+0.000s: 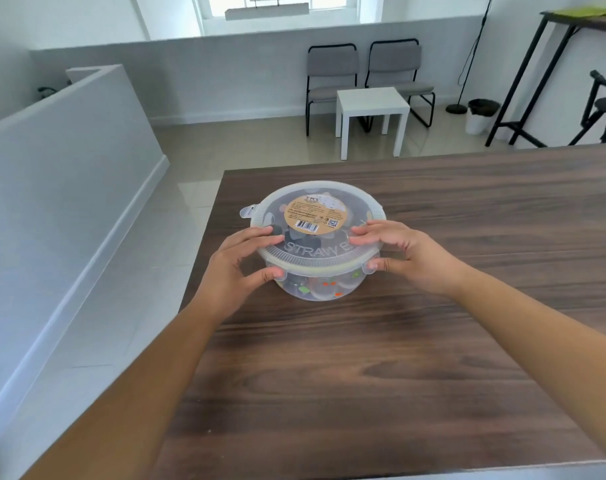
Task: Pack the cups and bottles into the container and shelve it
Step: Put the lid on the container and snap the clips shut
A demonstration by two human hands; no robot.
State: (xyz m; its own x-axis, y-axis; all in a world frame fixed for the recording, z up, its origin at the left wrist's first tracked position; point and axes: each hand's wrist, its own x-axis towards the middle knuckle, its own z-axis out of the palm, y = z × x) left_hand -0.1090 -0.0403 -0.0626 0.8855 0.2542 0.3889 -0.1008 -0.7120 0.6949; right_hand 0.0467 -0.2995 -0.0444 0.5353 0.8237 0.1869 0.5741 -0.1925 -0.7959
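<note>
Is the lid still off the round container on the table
No, the lid sits on the round container, and both the left hand and right hand grip its rim.

Through the cloudy container wall I cannot count the cups and bottles; only blurred shapes with orange and green spots show. The small print on the lid label is unreadable. My right hand covers part of the raised lettering.
</note>
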